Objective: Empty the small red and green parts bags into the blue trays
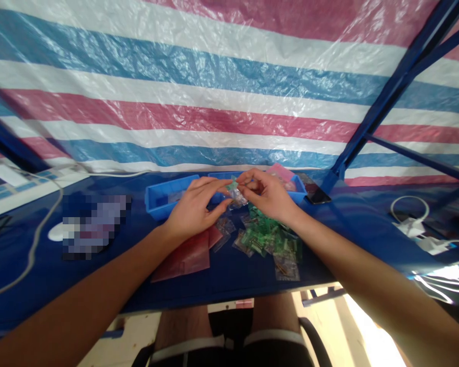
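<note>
A small clear packet [236,195] is pinched by the right hand [265,193]; the left hand [197,206] is at its edge, thumb and fingers parted (whether they grip it, I cannot tell). Nearer, green packets [265,234] lie beside a red bag [193,257] on the blue table [137,298].

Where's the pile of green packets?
In the head view, the green packets lie on the blue table, right of the red plastic and nearer the wearer than the right hand.
</note>
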A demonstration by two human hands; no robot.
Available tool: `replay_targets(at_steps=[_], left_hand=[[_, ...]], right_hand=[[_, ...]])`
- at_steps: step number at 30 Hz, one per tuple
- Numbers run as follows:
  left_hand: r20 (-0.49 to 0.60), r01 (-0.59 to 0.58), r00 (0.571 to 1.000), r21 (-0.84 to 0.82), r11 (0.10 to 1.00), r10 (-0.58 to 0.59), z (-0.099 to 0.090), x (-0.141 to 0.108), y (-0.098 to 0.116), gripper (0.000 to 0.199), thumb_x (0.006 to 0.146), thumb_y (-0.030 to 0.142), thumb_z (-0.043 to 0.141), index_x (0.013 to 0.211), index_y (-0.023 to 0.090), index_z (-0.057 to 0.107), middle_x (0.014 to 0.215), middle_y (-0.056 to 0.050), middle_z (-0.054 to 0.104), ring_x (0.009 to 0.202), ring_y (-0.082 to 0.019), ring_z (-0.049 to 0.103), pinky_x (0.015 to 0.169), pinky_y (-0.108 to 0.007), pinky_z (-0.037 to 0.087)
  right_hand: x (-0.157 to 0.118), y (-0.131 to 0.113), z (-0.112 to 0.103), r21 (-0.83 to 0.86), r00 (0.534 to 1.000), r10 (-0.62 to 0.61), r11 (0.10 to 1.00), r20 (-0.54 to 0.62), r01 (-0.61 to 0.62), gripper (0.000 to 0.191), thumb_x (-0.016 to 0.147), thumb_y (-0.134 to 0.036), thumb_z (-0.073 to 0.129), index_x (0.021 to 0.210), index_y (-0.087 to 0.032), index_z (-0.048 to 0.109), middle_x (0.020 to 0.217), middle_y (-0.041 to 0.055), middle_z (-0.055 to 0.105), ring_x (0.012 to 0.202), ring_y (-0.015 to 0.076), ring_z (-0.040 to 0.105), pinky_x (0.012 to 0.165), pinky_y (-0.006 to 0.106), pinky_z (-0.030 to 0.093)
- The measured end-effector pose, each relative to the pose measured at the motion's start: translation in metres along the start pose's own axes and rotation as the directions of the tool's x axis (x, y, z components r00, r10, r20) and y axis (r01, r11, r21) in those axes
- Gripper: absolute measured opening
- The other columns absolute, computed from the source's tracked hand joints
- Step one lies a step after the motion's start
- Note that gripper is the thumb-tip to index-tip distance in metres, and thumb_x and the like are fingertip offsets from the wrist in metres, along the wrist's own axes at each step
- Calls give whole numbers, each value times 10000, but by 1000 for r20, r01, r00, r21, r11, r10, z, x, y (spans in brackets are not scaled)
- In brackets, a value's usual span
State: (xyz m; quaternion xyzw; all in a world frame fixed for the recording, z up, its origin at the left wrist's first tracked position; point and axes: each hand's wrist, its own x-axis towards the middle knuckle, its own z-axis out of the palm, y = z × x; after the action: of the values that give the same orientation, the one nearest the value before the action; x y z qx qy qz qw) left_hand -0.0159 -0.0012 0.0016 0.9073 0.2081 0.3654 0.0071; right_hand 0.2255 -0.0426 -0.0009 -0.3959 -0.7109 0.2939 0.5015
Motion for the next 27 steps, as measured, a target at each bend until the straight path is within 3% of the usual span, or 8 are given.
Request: replay_targets(at_steps=[4, 7, 10, 14, 19, 22, 27], left_hand=[[6, 52, 999, -50, 997, -51, 6, -1, 1, 461, 1070, 339, 624, 1507, 210, 560, 1194, -77, 795, 1200, -281, 706, 1131, -471, 510], [-14, 82, 996, -62, 995, -83, 5, -2, 2, 429, 1073, 341, 612, 1475, 199, 568, 1170, -75, 791, 1190, -279, 718, 1144, -473, 518], [-18, 124, 992, -86, 989, -126, 3, -2, 3, 406, 1078, 355, 600, 1446, 188, 564, 1165, -84, 777, 1197, -279, 718, 1144, -474, 538], [5, 98, 995, -105, 990, -98, 2, -2, 3, 398, 1078, 356, 607, 1442, 198, 566, 1302, -123, 718, 1249, -281, 687, 1132, -469, 559], [20, -35, 999, -104, 994, 38, 2, 0, 2, 529, 1004, 329, 737, 1499, 247, 571, 1557, -149, 566, 1478, -314, 535, 1253, -518, 464], [24, -60, 998, -75, 995, 62, 2, 0, -2, 447, 1003, 298, 738, 1439, 275, 644, 1561, -120, 590, 1463, -305, 557, 1251, -525, 465], [-55, -74, 996, -76, 994, 70, 0, 0, -7, 265, 1069, 262, 634, 1304, 272, 755, 1461, -101, 682, 1334, -261, 653, 1101, -444, 572]], right_hand=[[0, 2, 4, 68, 1000, 9, 998, -3, -8, 175, 990, -382, 702, 1088, -249, 645, 846, 12, 710, 696, 194, 664, 647, 323, 514], [-1, 5, 6, 91, 1000, 4, 996, 25, -6, 269, 958, -409, 756, 1159, -254, 667, 1033, 49, 761, 889, 234, 738, 786, 362, 595], [-2, 10, 8, 113, 992, 54, 991, 111, -66, 389, 903, -414, 820, 1227, -267, 663, 1064, 39, 787, 957, 250, 765, 883, 398, 627], [1, 13, 11, 236, 983, 131, 959, 131, -159, 387, 860, -412, 854, 1165, -277, 658, 915, -4, 783, 807, 233, 764, 805, 402, 650], [6, 8, 7, 358, 982, 178, 914, 66, -190, 470, 777, -441, 930, 1117, -251, 666, 818, -17, 777, 687, 203, 743, 681, 353, 646], [6, 9, 3, 418, 975, 207, 881, 79, -221, 563, 763, -465, 947, 1187, -223, 668, 818, -10, 792, 704, 197, 763, 656, 319, 637], [4, 8, 0, 434, 958, 230, 855, 172, -283, 688, 812, -437, 928, 1408, -242, 645, 861, -1, 804, 754, 191, 771, 636, 279, 616]])
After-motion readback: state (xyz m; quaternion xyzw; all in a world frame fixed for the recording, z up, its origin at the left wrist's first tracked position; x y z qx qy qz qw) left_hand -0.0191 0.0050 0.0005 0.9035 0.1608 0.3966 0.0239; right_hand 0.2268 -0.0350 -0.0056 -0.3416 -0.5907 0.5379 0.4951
